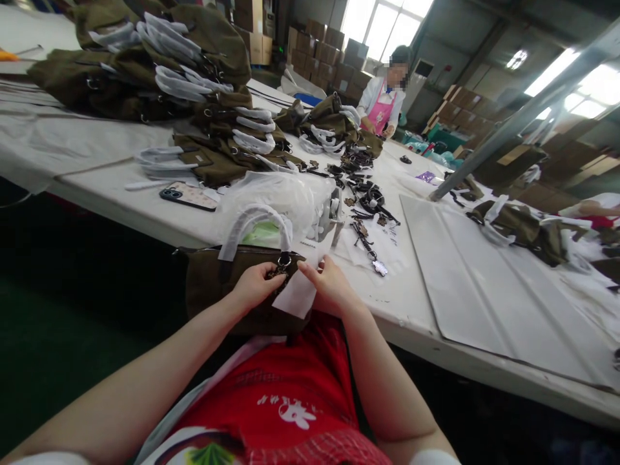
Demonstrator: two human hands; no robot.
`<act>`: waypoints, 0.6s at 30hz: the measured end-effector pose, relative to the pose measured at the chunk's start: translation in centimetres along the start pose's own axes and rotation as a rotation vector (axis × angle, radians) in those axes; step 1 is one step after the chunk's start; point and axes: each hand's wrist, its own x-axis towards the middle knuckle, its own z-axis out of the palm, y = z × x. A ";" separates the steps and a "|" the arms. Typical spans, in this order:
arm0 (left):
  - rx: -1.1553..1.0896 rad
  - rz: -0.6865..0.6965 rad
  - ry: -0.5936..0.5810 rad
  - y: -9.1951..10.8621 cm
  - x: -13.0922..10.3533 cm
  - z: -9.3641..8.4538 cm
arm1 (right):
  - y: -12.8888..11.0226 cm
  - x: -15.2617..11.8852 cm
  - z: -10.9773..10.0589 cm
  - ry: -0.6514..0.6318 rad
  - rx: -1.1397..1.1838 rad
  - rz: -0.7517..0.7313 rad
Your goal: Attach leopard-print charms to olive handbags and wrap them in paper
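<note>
An olive-brown handbag (208, 278) stands at the table's edge against my body, its handle (259, 216) wrapped in white paper. My left hand (259, 282) pinches a dark charm (279, 268) that hangs from a metal ring (284, 259) on the bag. On the other side, my right hand (330, 284) has its thumb and fingers closed on a sheet of white tissue paper (296, 294), which lies partly over the bag's front beside the charm. The lower part of the bag is in shadow.
Olive bags (145, 71) with wrapped handles are piled at the back left. A phone (188, 196) lies near clear plastic bags (271, 194). Several dark straps and charms (368, 194) spread to the right, beside a grey board (479, 290) and a metal pole (504, 119). A co-worker (382, 103) stands across the table.
</note>
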 end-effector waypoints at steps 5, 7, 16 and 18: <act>0.085 0.059 0.060 0.1 -0.1 0.3 | -0.1 0.5 -0.3 0.073 -0.095 0.003; 0.041 0.031 0.050 0.3 -0.1 0.0 | -0.1 0.1 -1.3 0.120 -0.068 0.003; -0.639 -0.474 -0.264 1.6 1.0 -3.0 | 1.6 -5.6 -4.3 -0.035 0.408 0.172; -0.657 -0.523 -0.279 1.9 1.2 -3.4 | 2.8 -5.4 -2.9 -0.028 0.255 0.188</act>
